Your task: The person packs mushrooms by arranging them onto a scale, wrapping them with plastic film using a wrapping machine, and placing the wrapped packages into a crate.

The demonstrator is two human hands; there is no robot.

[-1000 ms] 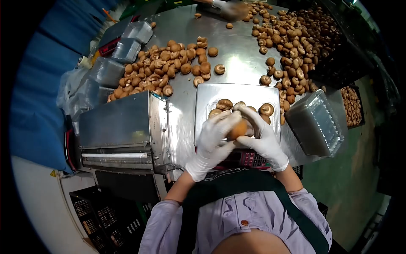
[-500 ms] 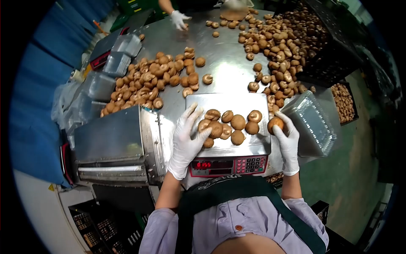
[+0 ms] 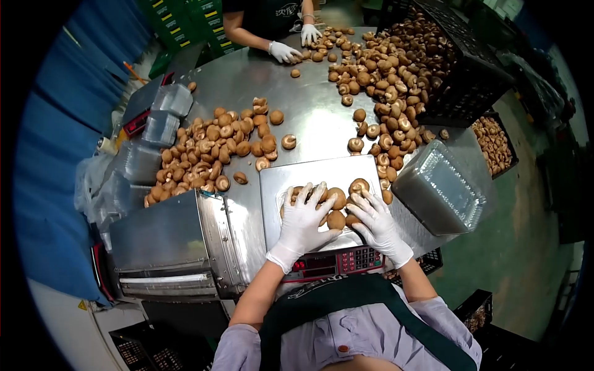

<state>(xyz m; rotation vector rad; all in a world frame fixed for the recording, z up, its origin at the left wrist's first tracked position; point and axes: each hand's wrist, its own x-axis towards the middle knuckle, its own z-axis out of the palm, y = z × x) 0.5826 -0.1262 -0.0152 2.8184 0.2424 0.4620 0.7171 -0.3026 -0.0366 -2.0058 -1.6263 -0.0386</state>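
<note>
Brown mushrooms (image 3: pixel 336 220) lie grouped on the metal pan (image 3: pixel 278 176) of a digital scale (image 3: pixel 362 260). A shiny clear edge around them looks like a plastic tray. My left hand (image 3: pixel 303 224), in a white glove, rests with spread fingers over the left mushrooms and hides some of them. My right hand (image 3: pixel 378 227), gloved too, leans over the right side of the group, fingers apart and touching mushrooms. Its wrist is just right of the scale's keypad. The red display is partly covered by my left wrist.
A mushroom heap (image 3: pixel 204 148) lies left, beside clear plastic trays (image 3: pixel 162 128). A larger heap (image 3: pixel 396 74) spills from a black crate (image 3: pixel 473 80). Stacked clear trays (image 3: pixel 439 188) stand right of the scale, a metal machine (image 3: pixel 164 235) left. Across the table, a co-worker's gloved hands (image 3: pixel 284 52) touch mushrooms.
My right hand has moved left from beside the scale onto the mushrooms; the mushroom it held is no longer distinct. My left hand has shifted over the group. The co-worker's second hand now shows.
</note>
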